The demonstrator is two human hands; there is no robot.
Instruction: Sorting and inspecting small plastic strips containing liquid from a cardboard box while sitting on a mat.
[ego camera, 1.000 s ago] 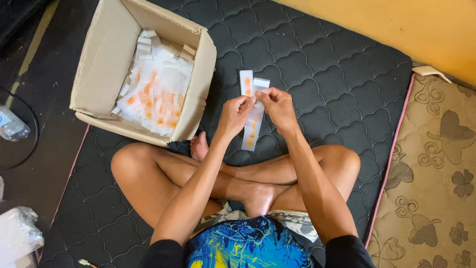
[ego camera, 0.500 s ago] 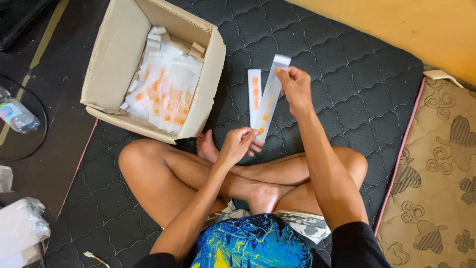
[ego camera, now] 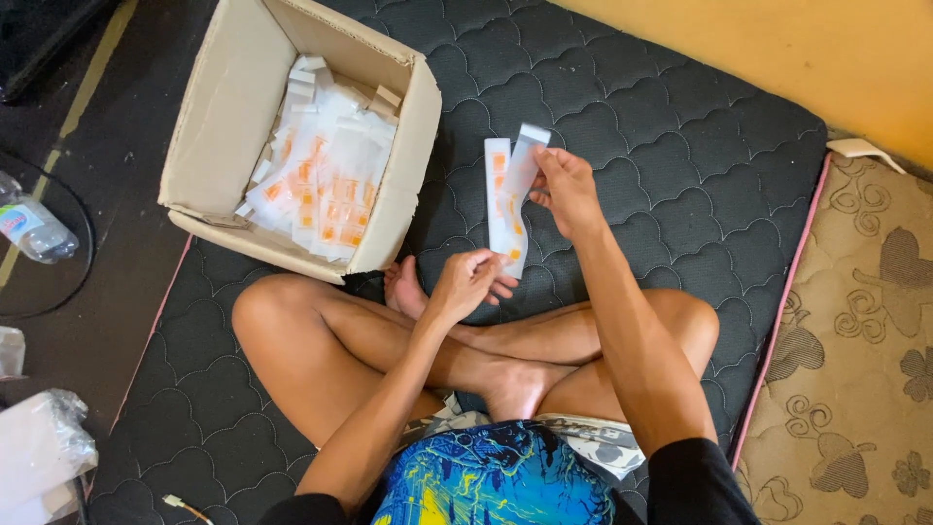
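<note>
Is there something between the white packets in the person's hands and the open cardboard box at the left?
Nothing visible does. The right hand holds the top of the white packets and the left hand pinches their lower end. Between them and the cardboard box lies only bare dark mattress; the box's near wall is the only edge to pass.

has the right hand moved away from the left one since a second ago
Yes. The right hand has lifted its end of the white and orange strips up the dark mattress, away from the knees, while the left hand stays low.
</note>
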